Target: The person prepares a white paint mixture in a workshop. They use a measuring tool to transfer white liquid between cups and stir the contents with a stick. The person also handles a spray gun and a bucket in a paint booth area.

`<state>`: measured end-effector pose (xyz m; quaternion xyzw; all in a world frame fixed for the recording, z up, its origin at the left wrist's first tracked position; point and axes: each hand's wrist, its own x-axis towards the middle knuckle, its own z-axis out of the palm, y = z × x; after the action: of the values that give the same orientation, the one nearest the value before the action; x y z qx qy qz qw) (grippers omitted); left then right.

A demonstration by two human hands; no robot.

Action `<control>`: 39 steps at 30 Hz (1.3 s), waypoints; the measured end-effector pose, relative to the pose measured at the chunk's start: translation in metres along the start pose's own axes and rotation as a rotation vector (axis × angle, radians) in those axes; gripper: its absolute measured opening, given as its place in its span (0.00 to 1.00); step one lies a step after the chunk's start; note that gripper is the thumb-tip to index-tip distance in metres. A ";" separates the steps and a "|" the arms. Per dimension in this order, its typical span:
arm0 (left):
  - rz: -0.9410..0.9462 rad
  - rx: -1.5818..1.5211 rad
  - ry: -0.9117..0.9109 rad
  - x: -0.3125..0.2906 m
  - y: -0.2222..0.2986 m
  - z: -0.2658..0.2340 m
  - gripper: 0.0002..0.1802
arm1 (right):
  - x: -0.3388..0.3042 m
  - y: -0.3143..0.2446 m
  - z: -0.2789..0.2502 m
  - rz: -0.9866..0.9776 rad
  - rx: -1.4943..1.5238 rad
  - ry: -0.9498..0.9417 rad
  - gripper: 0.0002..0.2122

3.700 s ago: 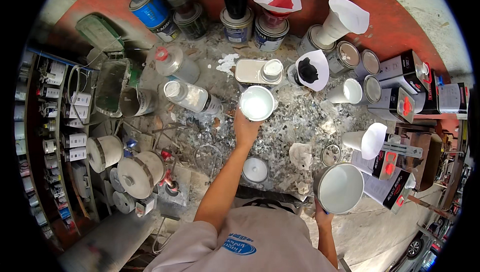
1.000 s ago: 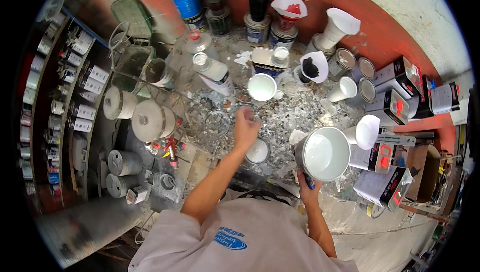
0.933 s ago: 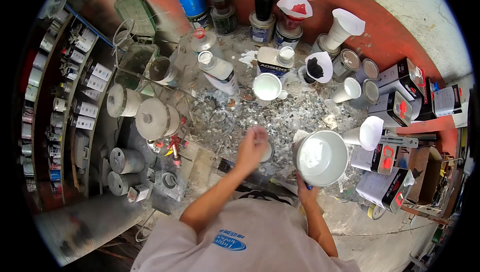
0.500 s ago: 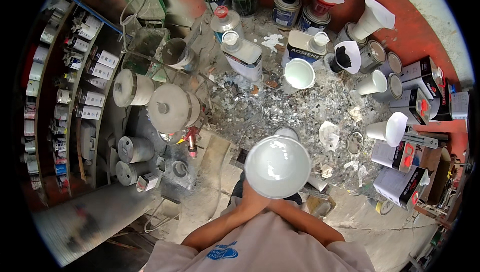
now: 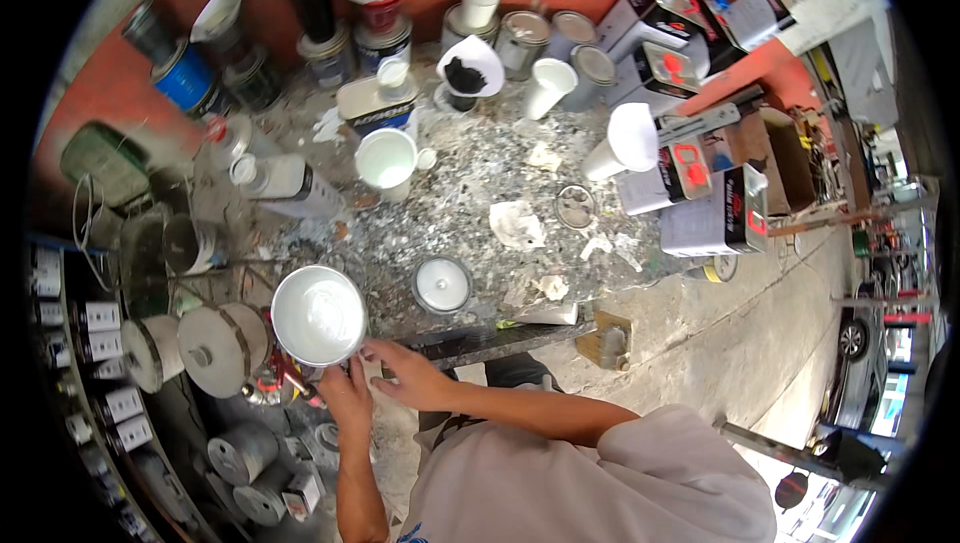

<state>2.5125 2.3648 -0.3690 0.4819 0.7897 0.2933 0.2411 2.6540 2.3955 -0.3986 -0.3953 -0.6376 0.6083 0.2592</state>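
A white cup (image 5: 320, 328) with pale, glossy liquid inside is held by its near side over the left front of the workbench (image 5: 470, 178). My left hand (image 5: 345, 395) is closed on it, its fingers partly hidden below the rim. Close by on the right, my right hand (image 5: 412, 375) has its fingers apart, their tips near the cup's rim. A round tin (image 5: 442, 285) with a white top stands on the bench, right of the cup. Farther back is a second white cup (image 5: 386, 159) of pale liquid.
Rectangular cans (image 5: 290, 183) stand at the left and back. Paper funnels (image 5: 470, 71) sit in several containers along the red wall. More cans (image 5: 715, 211) line the right side. Crumpled paper (image 5: 517, 225) lies mid-bench. Lidded pots (image 5: 225, 351) are at the left.
The view has turned to the right. My right hand has parted from my left, which still holds the cup. The white-topped tin, mostly covered by the cup before, now shows.
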 end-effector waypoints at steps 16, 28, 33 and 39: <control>0.187 -0.008 -0.021 0.055 -0.021 0.030 0.12 | -0.072 -0.001 -0.404 0.107 -0.589 1.048 0.11; -0.056 -0.081 0.230 0.017 -0.022 0.023 0.31 | -0.037 0.041 -0.437 -0.088 -0.626 1.182 0.05; -0.172 0.140 0.262 -0.033 0.003 0.012 0.15 | -0.036 0.041 -0.434 -0.062 -0.503 1.238 0.05; 0.214 -0.104 -0.081 -0.015 0.112 0.084 0.06 | -0.034 0.035 -0.428 -0.014 -0.410 1.266 0.06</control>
<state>2.6437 2.4110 -0.3494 0.5619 0.7069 0.3381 0.2649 3.0268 2.6106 -0.3740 -0.7134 -0.4677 0.1234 0.5070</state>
